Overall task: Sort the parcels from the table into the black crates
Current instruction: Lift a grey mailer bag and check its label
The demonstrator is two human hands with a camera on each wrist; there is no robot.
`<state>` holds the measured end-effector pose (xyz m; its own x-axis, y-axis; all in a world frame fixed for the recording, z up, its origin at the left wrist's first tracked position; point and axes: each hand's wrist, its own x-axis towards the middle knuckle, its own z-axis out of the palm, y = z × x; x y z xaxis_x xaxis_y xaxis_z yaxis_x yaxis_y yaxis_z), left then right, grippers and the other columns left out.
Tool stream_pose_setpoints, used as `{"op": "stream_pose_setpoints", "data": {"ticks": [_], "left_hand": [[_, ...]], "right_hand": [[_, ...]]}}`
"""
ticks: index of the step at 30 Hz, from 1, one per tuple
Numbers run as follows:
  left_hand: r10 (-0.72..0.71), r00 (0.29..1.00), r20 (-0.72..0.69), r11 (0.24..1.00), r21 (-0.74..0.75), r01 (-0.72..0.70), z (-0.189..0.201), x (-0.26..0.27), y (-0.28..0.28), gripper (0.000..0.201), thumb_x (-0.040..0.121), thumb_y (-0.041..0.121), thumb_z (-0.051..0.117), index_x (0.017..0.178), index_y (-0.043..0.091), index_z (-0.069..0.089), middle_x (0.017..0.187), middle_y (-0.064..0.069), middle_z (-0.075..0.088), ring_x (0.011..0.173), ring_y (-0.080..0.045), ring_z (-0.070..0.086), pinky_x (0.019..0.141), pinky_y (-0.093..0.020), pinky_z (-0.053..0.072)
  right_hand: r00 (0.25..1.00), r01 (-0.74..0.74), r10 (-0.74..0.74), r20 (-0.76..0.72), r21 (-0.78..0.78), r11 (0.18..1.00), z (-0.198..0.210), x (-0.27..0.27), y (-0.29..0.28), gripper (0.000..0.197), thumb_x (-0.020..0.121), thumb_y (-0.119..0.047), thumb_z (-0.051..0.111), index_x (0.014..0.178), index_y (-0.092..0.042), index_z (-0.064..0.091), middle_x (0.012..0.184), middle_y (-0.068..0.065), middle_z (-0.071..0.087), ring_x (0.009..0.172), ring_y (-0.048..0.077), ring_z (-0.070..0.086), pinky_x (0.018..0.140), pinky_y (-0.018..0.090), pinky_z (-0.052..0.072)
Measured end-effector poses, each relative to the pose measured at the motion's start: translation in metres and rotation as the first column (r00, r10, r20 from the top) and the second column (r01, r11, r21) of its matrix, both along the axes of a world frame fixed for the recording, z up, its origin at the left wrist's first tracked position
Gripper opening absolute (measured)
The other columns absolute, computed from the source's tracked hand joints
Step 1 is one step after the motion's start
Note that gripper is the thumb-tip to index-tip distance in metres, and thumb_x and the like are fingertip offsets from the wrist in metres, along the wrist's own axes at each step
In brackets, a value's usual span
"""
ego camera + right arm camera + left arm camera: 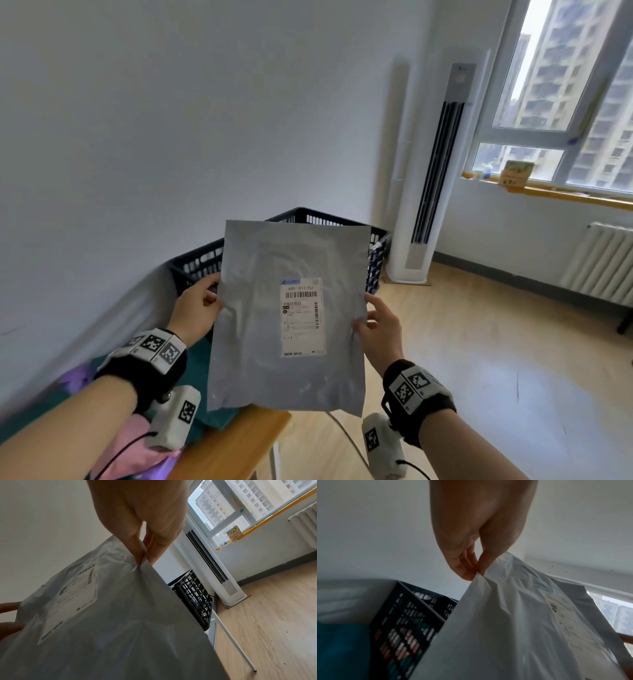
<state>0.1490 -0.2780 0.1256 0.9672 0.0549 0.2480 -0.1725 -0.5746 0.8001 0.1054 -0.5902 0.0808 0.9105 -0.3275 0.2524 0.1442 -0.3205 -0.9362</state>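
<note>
I hold a flat grey mailer parcel (270,318) upright in the air, its white shipping label (302,317) facing me. My left hand (200,306) pinches its left edge and my right hand (378,322) pinches its right edge. The left wrist view shows the left fingers (467,572) pinching a fold of the parcel (505,628). In the right wrist view the right fingers (142,555) pinch the parcel (111,615) the same way. Two black slatted crates (202,262) stand on the table behind the parcel, largely hidden by it; one crate (402,628) shows parcels through its slats.
A wooden table (233,442) with a teal cloth (198,363) and a pink parcel (137,442) lies below my arms. A tall white air conditioner (428,178) stands in the corner right of the crates. A radiator (603,263) and window fill the right wall; wooden floor stretches right.
</note>
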Motion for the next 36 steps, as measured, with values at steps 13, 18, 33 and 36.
{"op": "stream_pose_setpoints", "data": {"ticks": [13, 18, 33, 36], "left_hand": [[-0.076, 0.997, 0.004, 0.997, -0.034, 0.076, 0.04, 0.11, -0.146, 0.053, 0.087, -0.004, 0.06, 0.133, 0.021, 0.051, 0.07, -0.001, 0.07, 0.077, -0.022, 0.067, 0.083, -0.044, 0.055], [-0.059, 0.998, 0.031, 0.997, -0.051, 0.061, 0.047, 0.183, -0.171, 0.052, 0.085, -0.003, 0.063, 0.128, 0.025, 0.056, 0.082, -0.012, 0.07, 0.083, -0.028, 0.068, 0.087, -0.05, 0.053], [0.107, 0.992, -0.061, 0.988, -0.107, -0.113, 0.051, 0.344, -0.229, 0.052, 0.085, -0.009, 0.059, 0.129, 0.018, 0.056, 0.078, -0.012, 0.069, 0.07, -0.033, 0.068, 0.07, -0.042, 0.06], [0.167, 0.982, -0.091, 0.979, -0.1, -0.176, 0.047, 0.368, -0.24, 0.053, 0.087, -0.01, 0.057, 0.132, 0.017, 0.053, 0.083, -0.017, 0.069, 0.076, -0.038, 0.068, 0.073, -0.044, 0.059]], "right_hand": [[1.0, -0.001, 0.0, 0.028, 0.017, 1.0, 0.023, 0.112, -0.149, 0.051, 0.084, 0.004, 0.061, 0.126, -0.024, 0.058, 0.084, 0.004, 0.063, 0.073, 0.013, 0.06, 0.059, 0.013, 0.048], [0.998, -0.041, 0.041, 0.041, 0.002, 0.999, 0.03, 0.19, -0.181, 0.049, 0.084, 0.004, 0.062, 0.126, -0.022, 0.057, 0.085, 0.0, 0.062, 0.075, 0.01, 0.06, 0.058, 0.011, 0.047], [0.985, -0.164, 0.167, 0.045, -0.072, 0.984, 0.066, 0.407, -0.244, 0.046, 0.084, 0.003, 0.06, 0.119, -0.027, 0.061, 0.084, 0.003, 0.063, 0.073, 0.017, 0.061, 0.069, 0.031, 0.055], [0.973, -0.224, 0.228, 0.029, -0.107, 0.969, 0.066, 0.451, -0.253, 0.046, 0.082, 0.002, 0.061, 0.114, -0.031, 0.061, 0.083, 0.001, 0.066, 0.076, 0.018, 0.064, 0.068, 0.03, 0.055]]}}
